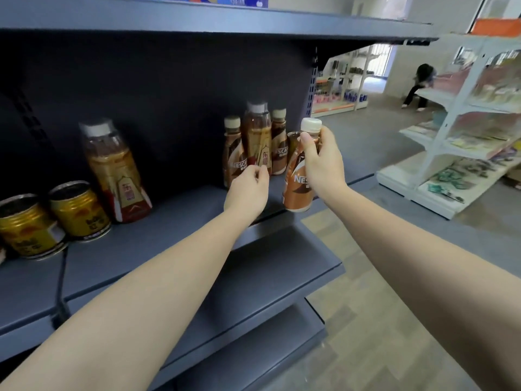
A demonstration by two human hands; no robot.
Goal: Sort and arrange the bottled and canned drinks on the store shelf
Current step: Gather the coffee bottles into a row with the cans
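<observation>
1. Head view, hands: the right hand (pixel 320 162) grips an orange coffee bottle (pixel 297 187) high on its neck, fingers and thumb curled round it just under the white cap. The bottle hangs upright with its base at the front edge of the dark shelf (pixel 174 238), near the shelf's right end; whether it touches the shelf I cannot tell.
2. The left hand (pixel 248 190) holds nothing. Its fingers are loosely curled, fingertips close to the front of a brown coffee bottle (pixel 235 156); contact cannot be told.
3. Head view, surroundings: behind the left hand stands a tight group, the brown coffee bottle, a taller tea bottle (pixel 258 136) and another brown coffee bottle (pixel 279 145), all upright against the back panel. A further small bottle is mostly hidden behind the held one.
4. Farther left a large tea bottle (pixel 115 170) stands alone, with two gold cans (pixel 79 210) beside it near the left edge.
5. Across the aisle stands a white rack (pixel 451 136) of goods, and a person (pixel 420 86) is in the distance.
6. The held bottle is orange-brown with white lettering, partly covered by the hand.
</observation>
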